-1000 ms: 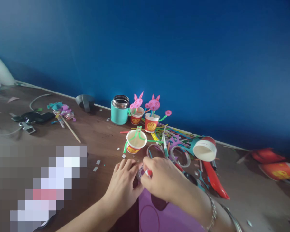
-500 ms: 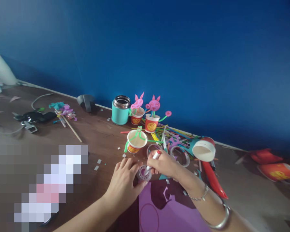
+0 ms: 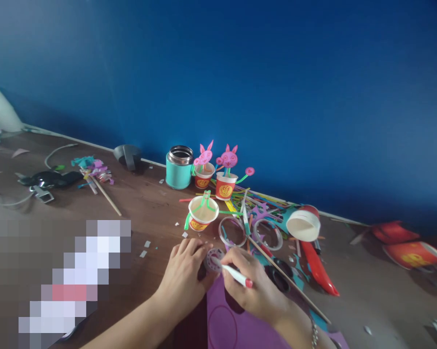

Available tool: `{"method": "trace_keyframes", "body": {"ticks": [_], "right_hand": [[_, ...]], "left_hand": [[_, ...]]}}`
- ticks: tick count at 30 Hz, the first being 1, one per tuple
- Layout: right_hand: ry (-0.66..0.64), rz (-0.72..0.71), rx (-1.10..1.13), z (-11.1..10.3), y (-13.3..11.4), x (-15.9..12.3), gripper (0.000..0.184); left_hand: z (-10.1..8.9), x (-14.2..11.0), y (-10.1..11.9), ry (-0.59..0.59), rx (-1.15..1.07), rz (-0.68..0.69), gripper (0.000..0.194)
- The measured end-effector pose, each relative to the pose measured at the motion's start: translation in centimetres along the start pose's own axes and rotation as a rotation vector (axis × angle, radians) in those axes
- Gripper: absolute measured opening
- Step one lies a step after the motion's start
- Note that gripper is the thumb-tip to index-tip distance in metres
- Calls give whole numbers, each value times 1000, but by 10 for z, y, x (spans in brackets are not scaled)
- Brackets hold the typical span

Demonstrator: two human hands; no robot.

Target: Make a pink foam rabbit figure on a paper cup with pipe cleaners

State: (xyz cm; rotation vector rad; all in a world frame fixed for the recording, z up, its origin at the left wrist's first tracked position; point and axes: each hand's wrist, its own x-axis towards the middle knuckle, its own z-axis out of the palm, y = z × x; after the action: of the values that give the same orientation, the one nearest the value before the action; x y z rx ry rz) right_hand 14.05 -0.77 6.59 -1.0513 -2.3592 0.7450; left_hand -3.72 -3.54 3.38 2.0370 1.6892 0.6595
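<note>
My left hand (image 3: 191, 264) holds a small roll of tape (image 3: 216, 261) down at the top edge of a sheet of purple paper (image 3: 247, 327), thumb and fingertips against its side. In my right hand (image 3: 252, 283) is a white marker (image 3: 234, 275) with a red end, gripped between thumb and fingers. Its tip reaches into the middle of the roll, where purple paper shows. A drawn circle outline (image 3: 222, 329) is on the sheet below. Just beyond my hands stands a paper cup (image 3: 203, 213) with green pipe cleaners or strips attached.
Two paper cups with pink animal figures (image 3: 226, 186) stand by a teal thermos (image 3: 179, 169). Two larger tape rolls (image 3: 232, 231), scissors (image 3: 280, 276), a wooden stick (image 3: 294, 283) and coloured strips lie to the right. A tipped cup (image 3: 303, 225) and red knife-like object (image 3: 318, 271) lie beyond.
My right hand has come lower and nearer me, and the marker has swung so its red end points down right. The scissors and wooden stick now show. My left hand stays on the tape roll.
</note>
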Motion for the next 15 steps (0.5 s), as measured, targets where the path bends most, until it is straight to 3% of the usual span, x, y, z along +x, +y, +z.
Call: {"method": "trace_keyframes", "body": {"ticks": [3, 7, 11, 15], "right_hand": [[3, -62, -123, 1, -3, 2, 9], [-77, -16, -341, 0, -19, 13, 8], [-124, 222, -512, -2, -38, 38, 7], [-161, 404, -463, -6, -41, 65, 7]], "left_hand": [[0, -1, -1, -5, -5, -1, 41], [-2, -1, 1, 3, -14, 29, 39], [-3, 0, 3, 10, -17, 23, 35], [-2, 1, 2, 14, -10, 17, 27]]}}
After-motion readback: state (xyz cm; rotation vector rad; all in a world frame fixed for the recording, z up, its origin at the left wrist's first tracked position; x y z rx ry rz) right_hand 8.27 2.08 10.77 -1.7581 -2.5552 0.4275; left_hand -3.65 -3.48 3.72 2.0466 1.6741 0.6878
